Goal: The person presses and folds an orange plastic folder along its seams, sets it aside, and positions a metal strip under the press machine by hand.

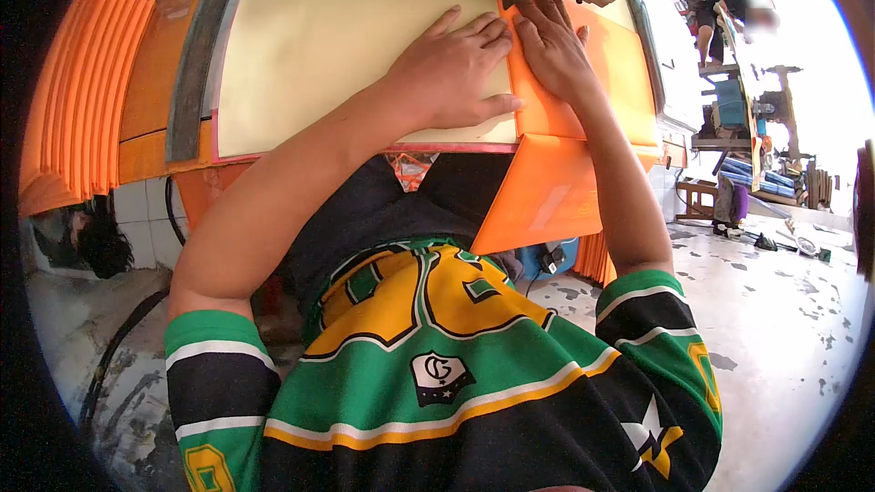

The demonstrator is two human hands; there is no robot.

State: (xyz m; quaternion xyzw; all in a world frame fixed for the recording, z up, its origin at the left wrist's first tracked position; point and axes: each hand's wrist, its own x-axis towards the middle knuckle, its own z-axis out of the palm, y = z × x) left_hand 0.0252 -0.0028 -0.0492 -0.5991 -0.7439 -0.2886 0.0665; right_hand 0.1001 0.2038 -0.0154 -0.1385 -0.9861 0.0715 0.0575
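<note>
Head view: orange sheet (620, 64) beneath the right hand's fingers (545, 16).

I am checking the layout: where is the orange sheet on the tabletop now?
In the head view, the orange sheet lies right of centre on the pale tabletop, under the right hand and beside the left hand.

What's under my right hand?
Orange sheeting, partly hanging past the edge of the pale work surface. The patch directly beneath your right hand is covered, so I can't see it.
</note>
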